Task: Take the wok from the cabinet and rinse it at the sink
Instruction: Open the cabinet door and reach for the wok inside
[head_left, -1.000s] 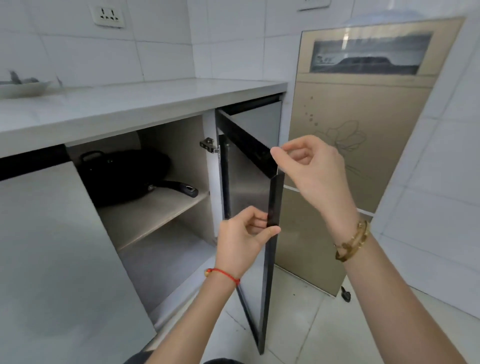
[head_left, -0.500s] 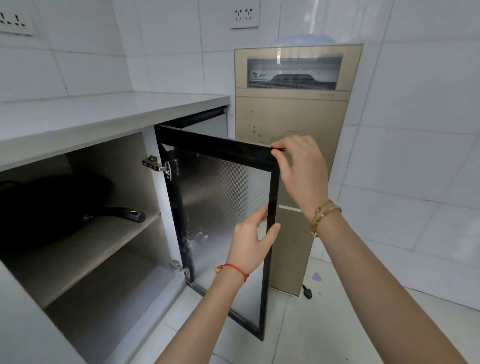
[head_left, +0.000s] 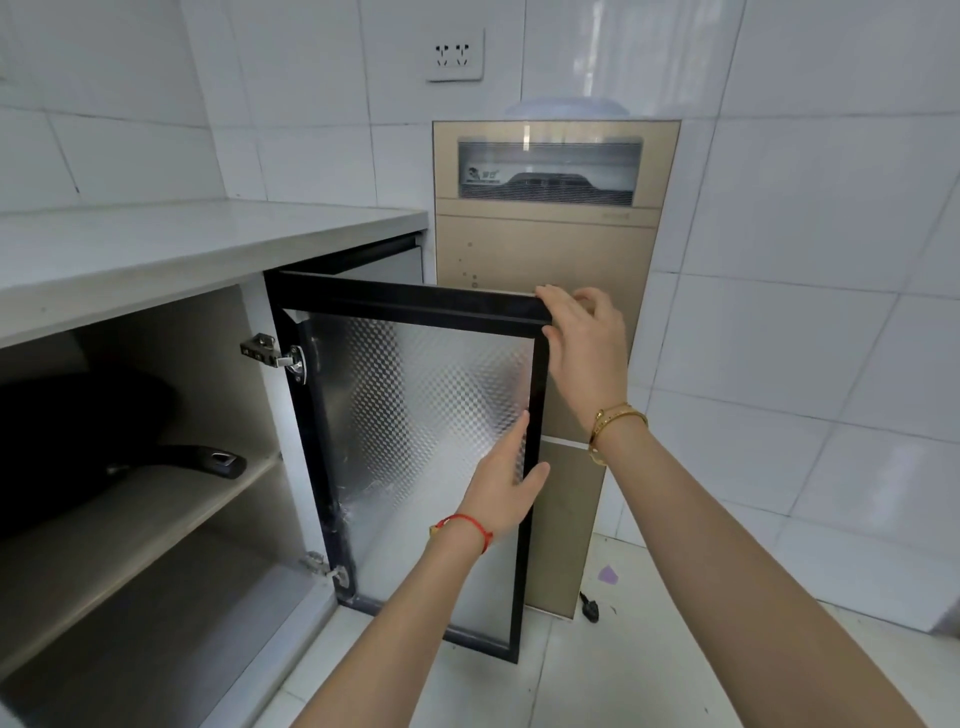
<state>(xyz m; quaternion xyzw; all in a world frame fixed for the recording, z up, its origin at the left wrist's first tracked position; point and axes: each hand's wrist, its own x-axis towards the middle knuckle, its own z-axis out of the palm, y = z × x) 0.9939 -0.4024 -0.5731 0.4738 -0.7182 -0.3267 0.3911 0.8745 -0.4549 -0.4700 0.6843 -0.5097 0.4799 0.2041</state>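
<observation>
A black wok (head_left: 78, 431) lies on the upper shelf (head_left: 171, 499) inside the open cabinet at the left, its handle (head_left: 208, 460) pointing right; much of its bowl is lost in shadow. The cabinet door (head_left: 415, 415), black-framed with a patterned panel, stands swung wide open. My right hand (head_left: 584, 343) grips the door's top outer corner. My left hand (head_left: 506, 483) rests flat against the panel by the door's free edge, thumb over the frame. Both hands are well right of the wok. No sink is in view.
A white countertop (head_left: 208, 239) runs above the cabinet. A tall gold water dispenser (head_left: 550, 249) stands right behind the open door. A black plug (head_left: 589, 610) lies on the tiled floor beside it. A wall socket (head_left: 454, 54) sits above.
The door has swung further open toward the dispenser with both hands on it. My view has turned right, so the wok now sits at the far left.
</observation>
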